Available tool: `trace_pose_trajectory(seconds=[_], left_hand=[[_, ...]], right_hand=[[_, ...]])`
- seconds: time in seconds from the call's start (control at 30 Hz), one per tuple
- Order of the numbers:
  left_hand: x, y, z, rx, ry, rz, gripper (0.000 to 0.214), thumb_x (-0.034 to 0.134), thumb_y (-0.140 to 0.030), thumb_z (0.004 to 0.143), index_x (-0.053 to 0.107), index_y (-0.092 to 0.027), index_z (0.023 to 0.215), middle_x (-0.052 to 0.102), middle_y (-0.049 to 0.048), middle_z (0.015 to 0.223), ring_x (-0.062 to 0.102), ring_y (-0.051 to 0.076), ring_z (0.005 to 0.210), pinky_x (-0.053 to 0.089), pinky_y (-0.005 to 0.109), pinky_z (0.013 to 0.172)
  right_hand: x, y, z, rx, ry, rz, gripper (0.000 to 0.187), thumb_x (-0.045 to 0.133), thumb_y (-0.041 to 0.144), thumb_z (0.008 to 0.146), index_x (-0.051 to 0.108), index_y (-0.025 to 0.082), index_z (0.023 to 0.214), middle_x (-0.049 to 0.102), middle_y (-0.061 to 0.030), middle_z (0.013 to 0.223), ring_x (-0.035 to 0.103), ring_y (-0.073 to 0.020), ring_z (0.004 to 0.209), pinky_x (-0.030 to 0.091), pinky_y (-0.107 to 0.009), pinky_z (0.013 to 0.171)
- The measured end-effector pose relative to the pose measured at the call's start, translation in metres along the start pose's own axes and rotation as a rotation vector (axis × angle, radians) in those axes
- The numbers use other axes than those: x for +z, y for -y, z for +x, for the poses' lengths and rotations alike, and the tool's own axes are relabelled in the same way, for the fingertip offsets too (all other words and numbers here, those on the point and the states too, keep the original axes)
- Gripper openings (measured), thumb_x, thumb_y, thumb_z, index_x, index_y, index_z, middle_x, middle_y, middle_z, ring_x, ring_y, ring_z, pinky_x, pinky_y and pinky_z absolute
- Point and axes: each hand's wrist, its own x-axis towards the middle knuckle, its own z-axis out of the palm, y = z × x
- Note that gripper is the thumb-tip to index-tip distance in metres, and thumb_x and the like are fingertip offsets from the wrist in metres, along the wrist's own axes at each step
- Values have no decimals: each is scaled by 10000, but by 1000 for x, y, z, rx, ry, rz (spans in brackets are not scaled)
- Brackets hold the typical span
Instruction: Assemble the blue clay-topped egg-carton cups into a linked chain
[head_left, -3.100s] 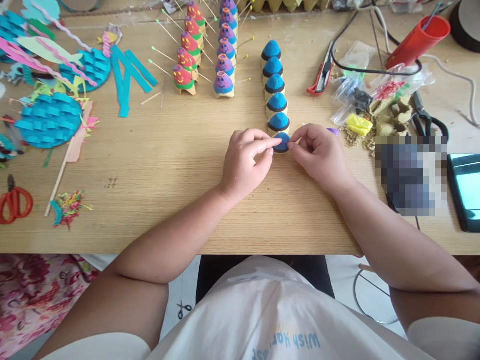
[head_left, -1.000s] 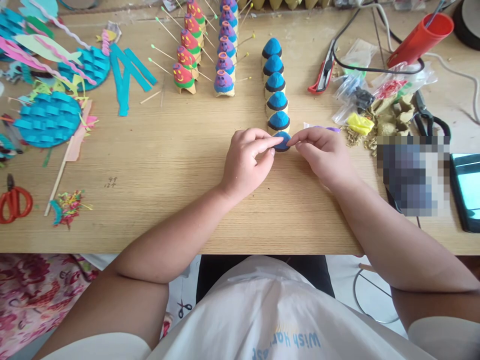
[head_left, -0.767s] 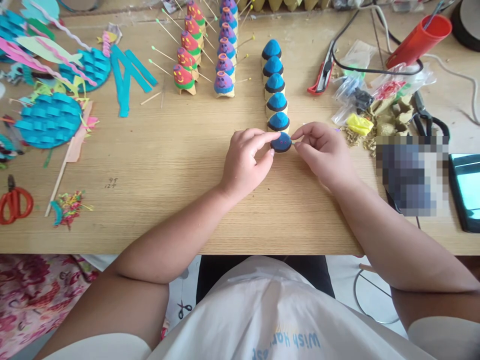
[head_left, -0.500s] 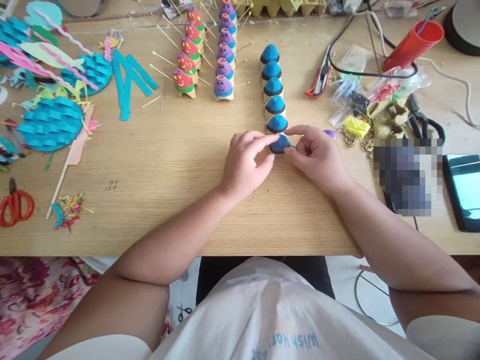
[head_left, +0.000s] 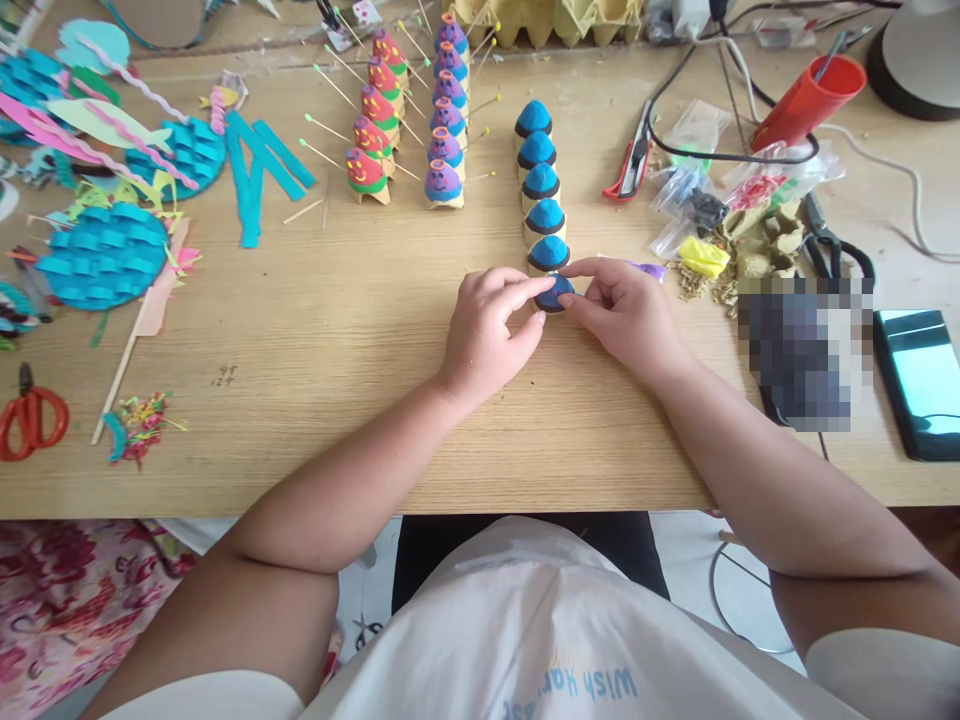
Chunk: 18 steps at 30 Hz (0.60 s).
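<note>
A blue dome-shaped clay-covered piece with a dark rim sits at the near end of a row of several like blue domes on the wooden table. My left hand pinches its left side between forefinger and thumb. My right hand presses on its right side with fingertips closed together; whether those fingers carry anything small is hidden.
Two rows of red and purple decorated cones with toothpicks stand behind. Blue paper fish crafts and red scissors lie left. A glue gun, utility knife, plastic bags, black scissors and a phone lie right.
The view has tilted slightly, shifting everything on the table. My right fingertips lifted off the blue piece briefly, then returned onto it. My left hand kept its pinch.
</note>
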Motion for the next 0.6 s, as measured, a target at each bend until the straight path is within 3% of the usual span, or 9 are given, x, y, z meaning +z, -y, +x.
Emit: trace_pose_trajectory(seconds=[0.13, 0.33, 0.47, 0.6], left_hand=[[0, 1, 0, -8, -8, 4, 342, 666, -192, 960, 763, -261, 1281, 739, 44, 1153, 654, 207, 1079, 510, 391, 1047], [-1, 1, 1, -12, -31, -20, 322, 668, -192, 959, 763, -262, 1259, 760, 36, 1179, 665, 218, 1146, 494, 398, 1084], [-2, 0, 2, 2, -45, -36, 292, 668, -207, 971, 758, -260, 1243, 763, 37, 1181, 663, 222, 1150, 490, 399, 1088], [-5, -4, 2, 60, -73, -46, 258, 658, -276, 1007, 744, -246, 1248, 753, 50, 1168, 656, 219, 1137, 489, 391, 1076]], right_hand=[[-1, -3, 0, -11, 6, 40, 204, 841, 233, 879, 763, 243, 1067, 403, 86, 582, 333, -94, 540, 267, -297, 570], [-7, 2, 2, 64, -77, 299, 347, 807, 571, 899, 748, 250, 1016, 428, 53, 631, 362, -106, 559, 265, -287, 521], [-11, 9, 4, 207, -46, 673, 486, 657, 742, 929, 713, 265, 1000, 562, 17, 696, 500, -130, 600, 416, -281, 527], [-12, 21, -3, 261, 41, 880, 585, 607, 836, 891, 703, 286, 1069, 715, -28, 860, 678, -187, 805, 576, -320, 688]])
